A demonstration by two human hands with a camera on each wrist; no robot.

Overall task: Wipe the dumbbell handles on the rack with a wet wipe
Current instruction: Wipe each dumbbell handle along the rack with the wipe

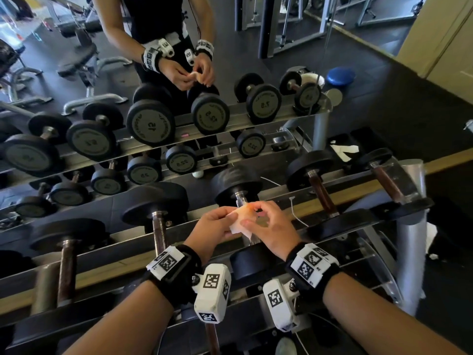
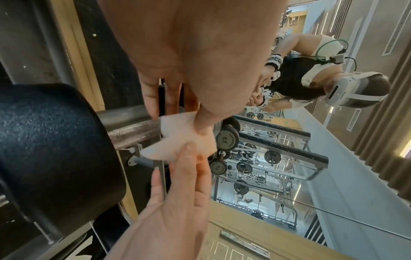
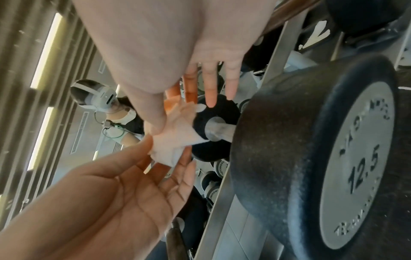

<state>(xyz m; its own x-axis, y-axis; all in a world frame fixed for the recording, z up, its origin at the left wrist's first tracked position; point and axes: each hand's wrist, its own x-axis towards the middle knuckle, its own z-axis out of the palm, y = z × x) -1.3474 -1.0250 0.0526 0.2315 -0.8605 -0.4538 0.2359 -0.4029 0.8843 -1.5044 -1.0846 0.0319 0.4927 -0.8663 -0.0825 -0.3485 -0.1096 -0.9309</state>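
In the head view both hands hold a crumpled white wet wipe (image 1: 239, 224) just above the middle dumbbell's handle (image 1: 241, 199) on the rack's top tier. My left hand (image 1: 225, 224) pinches the wipe's left side between thumb and fingers. My right hand (image 1: 253, 216) pinches its right side. The left wrist view shows the wipe (image 2: 177, 140) beside the knurled handle (image 2: 133, 130), pinched by the left hand (image 2: 177, 119) and the right hand (image 2: 186, 158). In the right wrist view the wipe (image 3: 175, 137) hangs in front of a 12.5 dumbbell (image 3: 333, 167). Whether the wipe touches the handle is unclear.
Neighbouring dumbbells with brown handles lie to the left (image 1: 160, 231) and right (image 1: 322, 196) on the same rail (image 1: 281, 190). A mirror (image 1: 384, 85) behind the rack reflects the rack and me. More dumbbells sit on a lower tier.
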